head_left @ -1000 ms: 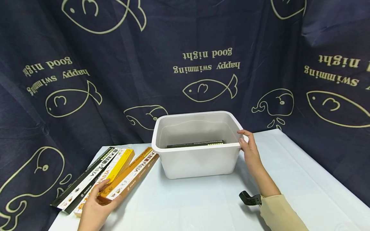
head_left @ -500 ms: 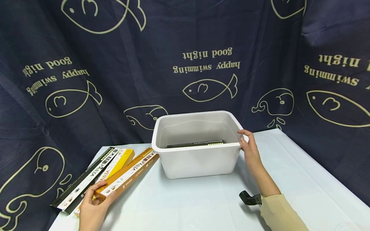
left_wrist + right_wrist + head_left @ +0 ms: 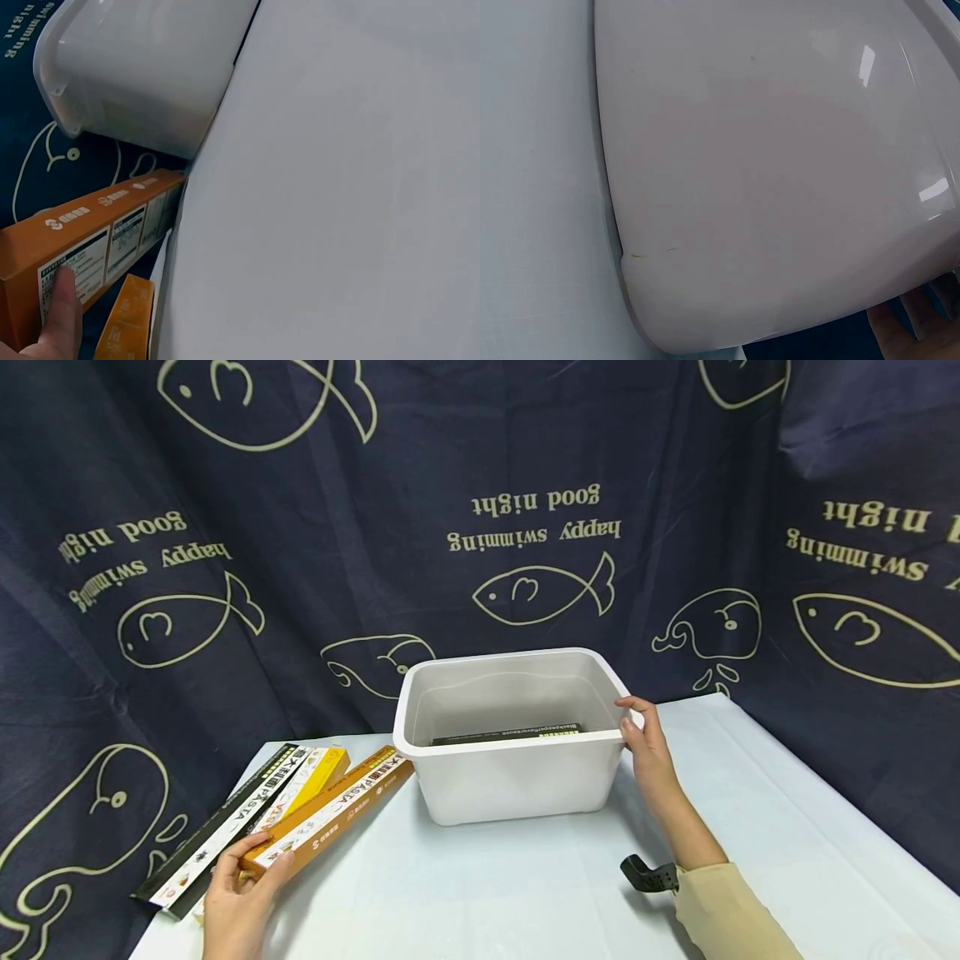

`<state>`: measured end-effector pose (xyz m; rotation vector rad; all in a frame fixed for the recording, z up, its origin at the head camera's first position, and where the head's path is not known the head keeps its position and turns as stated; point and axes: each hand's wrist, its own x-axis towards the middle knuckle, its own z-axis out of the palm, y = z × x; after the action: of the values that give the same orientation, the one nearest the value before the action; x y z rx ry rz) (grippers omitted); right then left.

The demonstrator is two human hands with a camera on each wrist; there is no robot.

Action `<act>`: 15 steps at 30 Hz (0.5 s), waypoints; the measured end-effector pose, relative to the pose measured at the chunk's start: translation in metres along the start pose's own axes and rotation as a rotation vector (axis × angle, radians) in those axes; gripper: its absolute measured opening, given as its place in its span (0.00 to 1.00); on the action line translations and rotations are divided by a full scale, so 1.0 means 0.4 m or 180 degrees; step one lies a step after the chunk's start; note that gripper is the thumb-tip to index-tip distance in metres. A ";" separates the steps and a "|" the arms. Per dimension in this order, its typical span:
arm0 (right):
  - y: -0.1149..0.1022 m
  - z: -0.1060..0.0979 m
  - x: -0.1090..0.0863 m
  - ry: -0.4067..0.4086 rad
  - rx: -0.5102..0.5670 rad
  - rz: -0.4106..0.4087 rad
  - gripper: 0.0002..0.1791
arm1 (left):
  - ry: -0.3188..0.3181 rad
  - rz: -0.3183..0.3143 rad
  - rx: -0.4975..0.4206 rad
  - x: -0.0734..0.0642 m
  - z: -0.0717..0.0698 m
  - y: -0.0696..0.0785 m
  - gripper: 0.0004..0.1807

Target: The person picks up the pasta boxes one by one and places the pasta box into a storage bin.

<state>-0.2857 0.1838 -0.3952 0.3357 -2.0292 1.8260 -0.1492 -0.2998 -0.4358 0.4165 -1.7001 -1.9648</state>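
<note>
My left hand [image 3: 238, 893] grips the near end of a long orange pasta box [image 3: 341, 806], thumb on one side and fingers on the other. That end is raised; the far end stays low beside the white plastic bin [image 3: 517, 781]. In the left wrist view a digit presses the box's labelled side [image 3: 82, 262]. My right hand [image 3: 651, 764] holds the bin's right rim, thumb outside. A black pasta box [image 3: 506, 735] lies inside the bin, mostly hidden by the front wall. The right wrist view is mostly bin wall [image 3: 765, 172], with some fingers [image 3: 911, 330] at the lower right.
Left of the orange box lie a yellow-and-white pasta box [image 3: 322, 777], partly covered, and a black-and-white one [image 3: 217, 839]. The table has a pale cloth [image 3: 480, 893]. A dark patterned curtain [image 3: 525, 460] hangs behind. A black strap piece [image 3: 647, 875] juts from the right wrist.
The left hand has closed on the orange box, lifted its near end and shifted it slightly left over the yellow box. The right hand and bin have stayed in place.
</note>
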 end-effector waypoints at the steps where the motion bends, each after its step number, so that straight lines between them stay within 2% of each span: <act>1: 0.000 0.000 0.000 0.0000 -0.0004 0.0004 0.22 | 0.0023 -0.0005 -0.0039 0.000 0.000 0.000 0.28; 5: 0.000 0.001 -0.001 -0.0005 -0.0015 0.0012 0.22 | 0.0047 -0.0106 -0.0249 0.005 -0.004 -0.003 0.27; 9: -0.004 0.000 -0.003 0.0013 0.0010 0.0050 0.21 | -0.0070 -0.0238 -0.0555 0.014 -0.011 -0.004 0.28; 12: -0.008 -0.001 -0.004 0.0025 0.0027 0.0096 0.21 | -0.0092 -0.0242 -0.0655 0.017 -0.013 -0.003 0.28; 15: -0.011 0.000 -0.003 0.0030 0.0063 0.0141 0.21 | -0.0032 -0.0189 -0.0791 0.017 -0.012 0.000 0.27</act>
<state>-0.2828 0.1829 -0.3917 0.2893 -2.0288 1.8715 -0.1523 -0.3077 -0.4359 0.3701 -1.4396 -2.1904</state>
